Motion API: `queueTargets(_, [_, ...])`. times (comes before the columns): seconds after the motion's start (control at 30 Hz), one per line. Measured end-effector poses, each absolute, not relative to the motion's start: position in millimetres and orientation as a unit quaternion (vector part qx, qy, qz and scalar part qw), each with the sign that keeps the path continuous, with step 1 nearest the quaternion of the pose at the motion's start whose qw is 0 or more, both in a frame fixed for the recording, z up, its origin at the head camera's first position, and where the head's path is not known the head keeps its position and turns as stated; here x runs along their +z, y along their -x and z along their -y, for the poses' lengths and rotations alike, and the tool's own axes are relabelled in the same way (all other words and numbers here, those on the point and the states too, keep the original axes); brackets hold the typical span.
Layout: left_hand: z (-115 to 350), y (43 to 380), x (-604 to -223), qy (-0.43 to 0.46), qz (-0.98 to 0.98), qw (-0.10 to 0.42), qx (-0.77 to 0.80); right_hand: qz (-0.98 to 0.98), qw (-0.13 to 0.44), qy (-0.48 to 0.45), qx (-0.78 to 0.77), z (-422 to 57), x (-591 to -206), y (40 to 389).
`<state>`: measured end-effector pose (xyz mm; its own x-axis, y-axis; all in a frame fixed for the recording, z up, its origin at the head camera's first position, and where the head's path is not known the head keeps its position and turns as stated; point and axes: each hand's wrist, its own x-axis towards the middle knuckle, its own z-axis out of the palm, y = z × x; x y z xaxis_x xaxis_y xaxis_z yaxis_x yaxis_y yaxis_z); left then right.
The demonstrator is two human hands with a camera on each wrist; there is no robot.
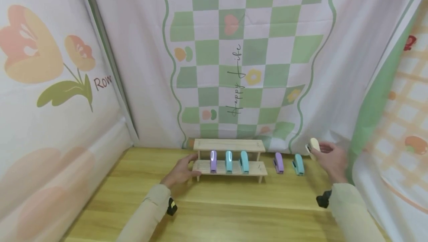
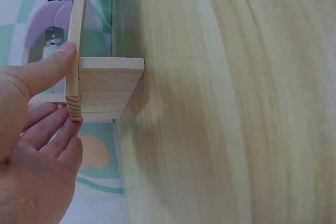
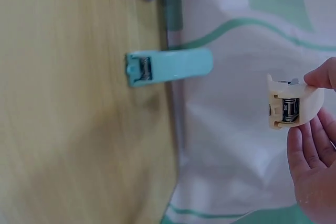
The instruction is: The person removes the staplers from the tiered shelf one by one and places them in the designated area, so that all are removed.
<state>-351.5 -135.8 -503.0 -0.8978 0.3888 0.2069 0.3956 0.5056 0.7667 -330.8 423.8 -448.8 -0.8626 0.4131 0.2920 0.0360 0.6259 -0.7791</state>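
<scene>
My left hand [image 1: 180, 171] holds the left end of a two-tier wooden shelf [image 1: 229, 145]. In the left wrist view the thumb lies on one side of its lower board [image 2: 74, 77], with the fingers curled at the other side. On that lower tier stand a purple stapler [image 1: 213, 161] and two teal staplers [image 1: 229, 161] in a row. At the right, my right hand [image 1: 334, 158] pinches a cream stapler [image 1: 314, 144] between thumb and fingers. The right wrist view shows this cream stapler [image 3: 295, 103] held apart from the table, its hinge spring visible.
A purple stapler [image 1: 278, 163] and a teal stapler [image 1: 298, 164] stand on the wooden table [image 1: 234, 216] between the shelf and my right hand. Patterned curtain cloth [image 1: 254, 49] hangs behind the table and along both sides. Dark wrist devices [image 1: 323, 199] are on both sleeves.
</scene>
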Motion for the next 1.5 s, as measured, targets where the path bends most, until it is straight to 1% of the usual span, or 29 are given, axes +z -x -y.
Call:
queueTargets(0.1, [135,350,-501,0.223,0.866,0.002,-0.448,0.872,0.219,0.13,0.419,-433,-458,327])
queueTargets(0.33, [134,350,-500,0.219,0.867,0.004,-0.448,0.88,0.172,0.154,0.415,-450,-475,327])
queueTargets(0.6, [136,350,-502,0.219,0.869,0.001,-0.444,0.895,0.158,0.139,0.394,-456,-496,330])
queueTargets(0.77, [136,350,-502,0.224,0.869,-0.001,-0.442,0.895,0.145,0.16,0.391,-454,-503,330])
queueTargets(1.13, [135,351,-501,0.239,0.864,-0.003,-0.443,0.887,0.154,0.174,0.399,-459,-517,333])
queueTargets(1.23, [135,352,-502,0.25,0.861,0.001,-0.442,0.884,0.154,0.184,0.402,-458,-518,333])
queueTargets(1.4, [136,352,-503,0.243,0.861,-0.004,-0.447,0.885,0.155,0.192,0.394,-455,-517,332])
queueTargets(1.5, [137,352,-503,0.228,0.865,-0.002,-0.446,0.89,0.176,0.172,0.383,-450,-510,333])
